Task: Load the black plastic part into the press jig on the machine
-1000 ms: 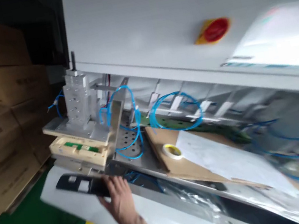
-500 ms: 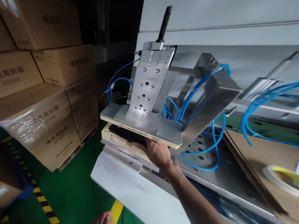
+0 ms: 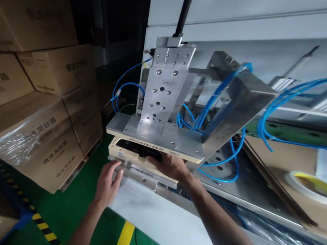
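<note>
Plainly, "3097" on bracket (image 3: 168, 83) above right hand (image 3: 171, 166).

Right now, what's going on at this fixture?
A person has their right-hand grip at the right end of a dark part in a cream block, beneath a metal upper plate; how firmly it holds is hidden. The left-hand grip is open by the block's left front corner; contact is unclear. Off to the right, a tape roll lies on cardboard.
</note>
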`<state>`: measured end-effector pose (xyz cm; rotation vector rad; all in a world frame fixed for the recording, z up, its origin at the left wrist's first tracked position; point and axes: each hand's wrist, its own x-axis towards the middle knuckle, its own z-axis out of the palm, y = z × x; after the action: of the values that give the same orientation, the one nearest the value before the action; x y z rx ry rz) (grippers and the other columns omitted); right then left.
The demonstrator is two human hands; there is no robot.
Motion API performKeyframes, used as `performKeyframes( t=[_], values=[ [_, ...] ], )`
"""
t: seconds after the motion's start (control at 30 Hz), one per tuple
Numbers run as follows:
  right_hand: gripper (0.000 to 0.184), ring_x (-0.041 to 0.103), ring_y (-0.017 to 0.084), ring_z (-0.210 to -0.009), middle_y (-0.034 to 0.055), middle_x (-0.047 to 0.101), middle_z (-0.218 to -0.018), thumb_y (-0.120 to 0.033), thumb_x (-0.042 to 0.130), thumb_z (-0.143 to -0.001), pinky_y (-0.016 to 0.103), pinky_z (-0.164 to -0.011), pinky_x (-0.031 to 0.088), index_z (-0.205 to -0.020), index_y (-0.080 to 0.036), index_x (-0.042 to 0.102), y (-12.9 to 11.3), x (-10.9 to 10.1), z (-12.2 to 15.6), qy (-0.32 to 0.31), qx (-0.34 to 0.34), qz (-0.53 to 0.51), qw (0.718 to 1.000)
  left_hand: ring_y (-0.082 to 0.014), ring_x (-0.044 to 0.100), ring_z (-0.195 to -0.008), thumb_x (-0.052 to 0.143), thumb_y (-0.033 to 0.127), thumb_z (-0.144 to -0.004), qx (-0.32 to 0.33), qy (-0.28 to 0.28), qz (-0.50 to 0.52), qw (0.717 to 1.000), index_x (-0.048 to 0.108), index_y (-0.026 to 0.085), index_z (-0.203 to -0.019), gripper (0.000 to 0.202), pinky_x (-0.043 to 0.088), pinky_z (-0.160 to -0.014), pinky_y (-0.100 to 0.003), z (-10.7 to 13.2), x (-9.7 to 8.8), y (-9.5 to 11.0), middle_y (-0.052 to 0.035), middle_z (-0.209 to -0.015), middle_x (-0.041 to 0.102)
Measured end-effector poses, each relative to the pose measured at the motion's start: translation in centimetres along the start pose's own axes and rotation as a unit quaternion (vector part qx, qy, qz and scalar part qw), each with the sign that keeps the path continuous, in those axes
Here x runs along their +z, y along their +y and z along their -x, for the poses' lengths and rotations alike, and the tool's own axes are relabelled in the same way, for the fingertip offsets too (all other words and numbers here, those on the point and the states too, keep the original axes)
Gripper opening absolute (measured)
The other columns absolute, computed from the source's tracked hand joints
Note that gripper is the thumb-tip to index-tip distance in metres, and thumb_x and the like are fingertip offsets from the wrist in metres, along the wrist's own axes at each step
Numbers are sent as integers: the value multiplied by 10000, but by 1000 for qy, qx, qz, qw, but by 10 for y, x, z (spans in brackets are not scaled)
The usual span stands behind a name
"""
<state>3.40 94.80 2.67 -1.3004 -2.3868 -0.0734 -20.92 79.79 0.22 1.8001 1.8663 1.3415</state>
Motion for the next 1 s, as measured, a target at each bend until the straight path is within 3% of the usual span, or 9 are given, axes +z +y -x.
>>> performKeyframes(
  t=[0.1, 0.2, 0.3, 0.57, 0.7, 0.8, 0.87, 0.93, 1.0],
  values=[
    [474, 658, 330, -1144, 176, 726, -1234, -503, 532, -1075, 435, -972, 526, -1341, -143, 689, -10, -3, 35, 32, 29, 44, 998, -275, 583, -1424, 422, 470, -1113, 97, -6, -105, 990, 624, 196, -1438, 471, 501, -1194, -449, -43, 20, -5, -151, -1520, 627],
    [469, 608, 311, -1205, 182, 700, -1287, -460, 488, -1112, 438, -1053, 466, -1363, -101, 657, -20, -2, 66, 125, 27, 118, 985, -336, 580, -1417, 433, 463, -1106, 124, -15, -207, 970, 612, 154, -1462, 504, 407, -1249, -569, -64, 34, -11, -184, -1547, 602],
    [453, 590, 285, -1214, 175, 703, -1280, -421, 480, -1124, 429, -1128, 410, -1365, -72, 640, -25, 3, 78, 151, 5, 143, 978, -364, 579, -1403, 422, 468, -1112, 133, -18, -251, 959, 618, 113, -1445, 525, 322, -1276, -617, -66, 38, -15, -197, -1526, 618],
    [520, 584, 320, -1249, 212, 680, -1285, -445, 533, -1091, 473, -1142, 429, -1424, -51, 596, -17, 11, 78, 174, 5, 125, 977, -366, 602, -1370, 467, 492, -1091, 135, -37, -258, 956, 600, 77, -1446, 562, 380, -1256, -589, -73, 40, -15, -227, -1517, 612],
    [679, 624, 384, -1220, 249, 654, -1341, -506, 557, -1066, 548, -1100, 484, -1563, -51, 476, -12, 16, 69, 218, -16, 73, 973, -338, 470, -1532, 511, 495, -1069, 113, -27, -228, 967, 533, 128, -1525, 586, 343, -1321, -555, -64, 34, -12, -193, -1615, 531],
    [708, 620, 421, -1270, 268, 614, -1414, -487, 632, -1035, 596, -1104, 487, -1590, -85, 454, -31, 12, 84, 266, -9, 21, 964, -307, 456, -1551, 480, 451, -1080, 81, 33, -194, 977, 505, 178, -1529, 526, 402, -1302, -537, -7, 33, -13, -162, -1621, 533],
    [619, 629, 397, -1254, 249, 632, -1380, -389, 663, -1027, 575, -1057, 522, -1562, -132, 486, -57, 2, 122, 259, -8, -28, 966, -302, 525, -1495, 475, 406, -1084, 37, 69, -161, 984, 495, 194, -1514, 479, 481, -1246, -531, 63, 40, -9, -169, -1539, 604],
    [434, 654, 324, -1169, 202, 665, -1295, -254, 597, -1048, 489, -951, 574, -1473, -186, 546, -90, -12, 176, 201, -18, -114, 973, -325, 598, -1414, 476, 371, -1085, -34, 97, -144, 984, 502, 218, -1492, 436, 566, -1149, -550, 146, 48, -4, -175, -1472, 641],
    [332, 665, 244, -1071, 122, 699, -1166, -122, 509, -1046, 408, -882, 575, -1341, -234, 614, -121, -22, 225, 127, -56, -218, 966, -346, 646, -1346, 491, 359, -1078, -87, 64, -141, 984, 486, 269, -1516, 447, 619, -1066, -566, 223, 52, 2, -164, -1453, 644]
  ],
)
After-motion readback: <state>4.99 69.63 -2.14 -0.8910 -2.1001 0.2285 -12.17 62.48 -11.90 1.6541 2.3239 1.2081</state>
